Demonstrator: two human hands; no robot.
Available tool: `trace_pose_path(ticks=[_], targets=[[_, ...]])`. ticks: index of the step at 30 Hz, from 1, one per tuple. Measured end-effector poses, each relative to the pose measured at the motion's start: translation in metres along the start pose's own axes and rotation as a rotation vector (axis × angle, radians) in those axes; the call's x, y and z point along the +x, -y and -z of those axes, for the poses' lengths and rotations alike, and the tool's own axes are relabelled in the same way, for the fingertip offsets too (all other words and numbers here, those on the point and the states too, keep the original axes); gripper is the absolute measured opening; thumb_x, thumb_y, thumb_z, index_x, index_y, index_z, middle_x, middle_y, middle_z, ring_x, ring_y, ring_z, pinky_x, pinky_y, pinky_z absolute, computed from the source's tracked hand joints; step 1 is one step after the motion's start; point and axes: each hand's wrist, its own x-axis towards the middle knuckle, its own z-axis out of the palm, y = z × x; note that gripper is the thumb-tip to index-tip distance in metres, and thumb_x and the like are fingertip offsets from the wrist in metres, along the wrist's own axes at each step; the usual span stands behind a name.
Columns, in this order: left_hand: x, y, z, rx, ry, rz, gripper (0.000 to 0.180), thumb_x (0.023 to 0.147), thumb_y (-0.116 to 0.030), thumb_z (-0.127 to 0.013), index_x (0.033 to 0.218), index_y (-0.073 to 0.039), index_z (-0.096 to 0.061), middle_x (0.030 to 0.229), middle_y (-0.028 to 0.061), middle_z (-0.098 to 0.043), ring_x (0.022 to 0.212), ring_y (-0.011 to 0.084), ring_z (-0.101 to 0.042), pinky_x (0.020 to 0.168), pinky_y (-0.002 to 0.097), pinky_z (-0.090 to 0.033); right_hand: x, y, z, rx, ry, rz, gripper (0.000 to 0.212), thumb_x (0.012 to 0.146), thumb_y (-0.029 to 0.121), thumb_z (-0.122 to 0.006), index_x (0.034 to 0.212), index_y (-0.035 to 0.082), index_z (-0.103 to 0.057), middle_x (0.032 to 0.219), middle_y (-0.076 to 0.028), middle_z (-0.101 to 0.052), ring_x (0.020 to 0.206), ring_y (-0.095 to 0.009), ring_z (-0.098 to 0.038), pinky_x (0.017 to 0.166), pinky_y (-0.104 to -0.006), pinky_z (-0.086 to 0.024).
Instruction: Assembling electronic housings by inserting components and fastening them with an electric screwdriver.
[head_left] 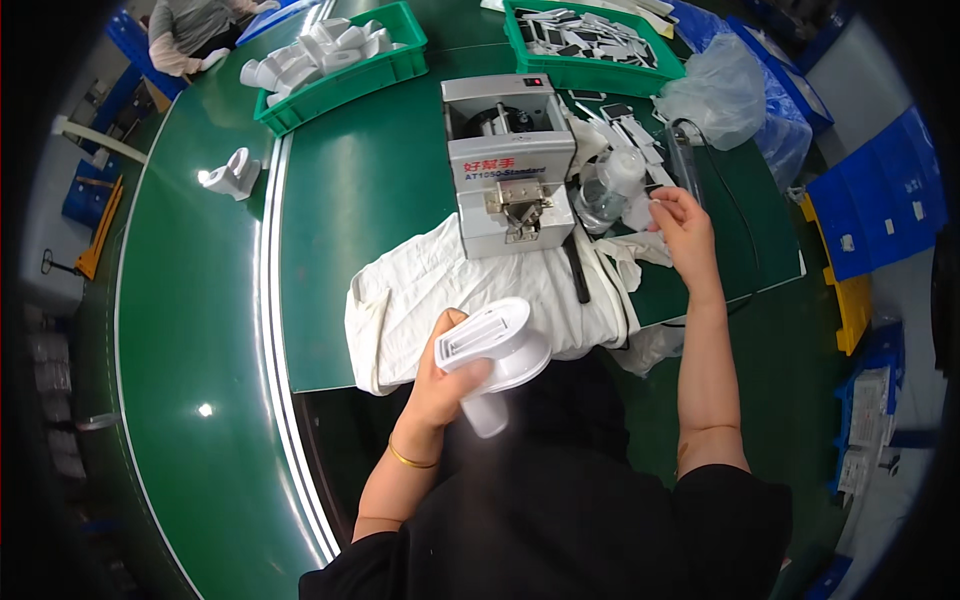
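My left hand (440, 385) grips a white plastic housing (495, 350) with a handle-like stem, holding it above my lap near the front edge of the green table. My right hand (682, 222) reaches out to the right of a grey box-shaped machine (508, 165), its fingertips pinching at a small pale part beside a clear plastic bottle (604, 195). What exactly sits between those fingers is too small to tell. A crumpled white cloth (440, 290) lies under and in front of the machine.
A green bin (398, 62) of white housings stands at the back left, another green bin (590, 70) of small dark-and-white parts at the back right. One white housing (232, 175) rests on the conveyor belt. A clear plastic bag (715, 90) lies right. Another person (195, 30) sits far left.
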Motion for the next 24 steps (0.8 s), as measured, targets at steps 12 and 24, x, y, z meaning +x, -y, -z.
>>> trace_pose_path(ticks=[12, 24], targets=[[-0.010, -0.001, -0.010, -0.128, 0.185, 0.052, 0.105, 0.069, 0.001, -0.075, 0.155, -0.002, -0.015, 0.150, 0.0141, -0.039, 0.139, 0.0265, -0.040, 0.115, 0.0394, -0.029, -0.045, 0.046, -0.013, 0.359, -0.145, 0.030, 0.018, 0.094, 0.009, -0.065, 0.110, 0.001, -0.063, 0.083, 0.000, -0.062, 0.066, -0.005, -0.053, 0.058, -0.0190, -0.040], [-0.011, -0.002, -0.021, 0.805, 0.024, -0.391, 0.094, 0.062, 0.003, -0.085, 0.141, -0.002, -0.035, 0.134, 0.0080, -0.039, 0.123, 0.0194, -0.049, 0.104, 0.0335, -0.041, -0.113, 0.111, -0.062, 0.271, 0.172, 0.181, 0.021, 0.090, -0.004, -0.065, 0.111, -0.004, -0.066, 0.086, -0.006, -0.066, 0.064, -0.005, -0.056, 0.054, -0.0176, -0.045]])
